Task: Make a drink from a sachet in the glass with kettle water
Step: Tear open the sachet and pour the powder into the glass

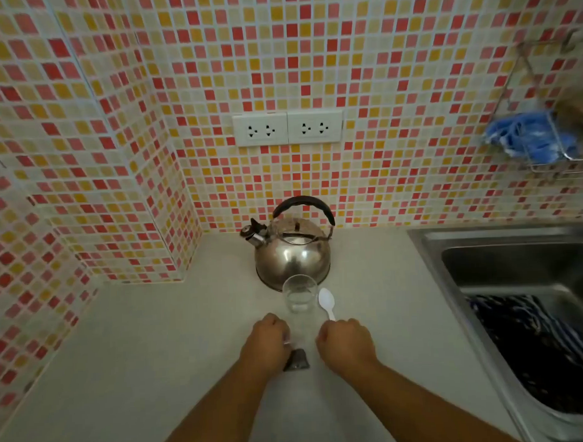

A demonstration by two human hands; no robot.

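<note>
A pale desk runs from a tiled corner on the left to a steel sink on the right. The left half of the desk is bare, open surface right up to the tiled wall, which juts out in a step at the far left. Two white double sockets sit on the far wall above the middle.

Near the middle, the left hand is curled into a closed grip, knuckles up, on a small dark sachet that pokes out beneath it, close to the desk. Just beyond the hands stands a clear glass, upright; whether it holds anything cannot be told. Directly behind it, close or touching, is a shiny metal kettle with a black handle, its spout pointing left, set well out from the far wall.

The right hand is closed in a fist around the handle of a white plastic spoon, whose bowl sticks up just right of the glass.

At the right, the sink basin holds a dark striped cloth. Above it, a wire rack on the wall holds something blue.
</note>
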